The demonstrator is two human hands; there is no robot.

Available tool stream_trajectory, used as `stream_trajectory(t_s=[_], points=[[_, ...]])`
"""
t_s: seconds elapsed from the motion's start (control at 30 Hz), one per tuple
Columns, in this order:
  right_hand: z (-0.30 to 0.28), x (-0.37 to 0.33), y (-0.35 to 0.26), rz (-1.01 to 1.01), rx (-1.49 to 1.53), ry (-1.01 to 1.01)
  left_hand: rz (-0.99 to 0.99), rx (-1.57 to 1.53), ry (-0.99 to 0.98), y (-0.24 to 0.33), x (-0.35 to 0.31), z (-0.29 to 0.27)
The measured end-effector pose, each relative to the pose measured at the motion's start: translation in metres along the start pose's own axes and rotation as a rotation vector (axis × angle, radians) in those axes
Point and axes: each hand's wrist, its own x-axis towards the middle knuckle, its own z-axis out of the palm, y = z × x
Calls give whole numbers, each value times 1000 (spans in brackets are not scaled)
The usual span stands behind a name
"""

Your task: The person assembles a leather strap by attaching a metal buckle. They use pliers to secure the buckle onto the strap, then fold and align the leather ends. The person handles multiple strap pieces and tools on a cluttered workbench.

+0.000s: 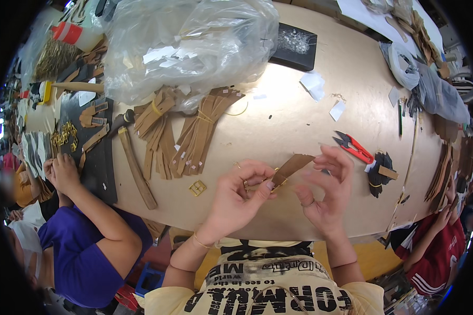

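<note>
My left hand [245,195] is closed, pinching a short brown leather strap [294,166] between thumb and fingers. A bit of gold metal, which looks like a buckle [280,183], shows at the strap's base beside my thumb. My right hand [328,191] is just right of the strap's free end, fingers curved and spread apart, seemingly holding nothing. On the table left of my left hand lies a loose gold buckle [197,188]. Red-handled thread snips [355,148] rest beyond my right hand, beside a bundle of black strips [382,176].
Bundled brown strips [198,134] and a wooden-handled hammer [136,168] lie to the left. A large clear plastic bag [189,47] and a black block [294,47] stand at the back. One co-worker [89,247] sits at left, another [436,247] at right.
</note>
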Motion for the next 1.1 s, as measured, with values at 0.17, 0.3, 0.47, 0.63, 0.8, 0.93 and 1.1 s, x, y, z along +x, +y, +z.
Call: stream_trajectory(t_s=[0.17,0.3,0.47,0.63,0.8,0.93,1.1], points=[[2,-2,5,-175,-142,-62,7,29,-28,3,-1,-2],[6,-9,6,-137,-228,7,84,174,-37,6,-7,4],[-2,-24,3,-228,-291,124,288,335,167,-4,-15,17],[-8,-19,4,-17,334,268,437,302,221,-12,-14,7],[-5,-5,-6,215,351,-72,385,299,115,-14,-17,3],[-3,1,-3,91,226,-179,302,105,47,-19,-15,1],[2,-4,3,137,118,-142,176,16,46,-23,-12,-3]])
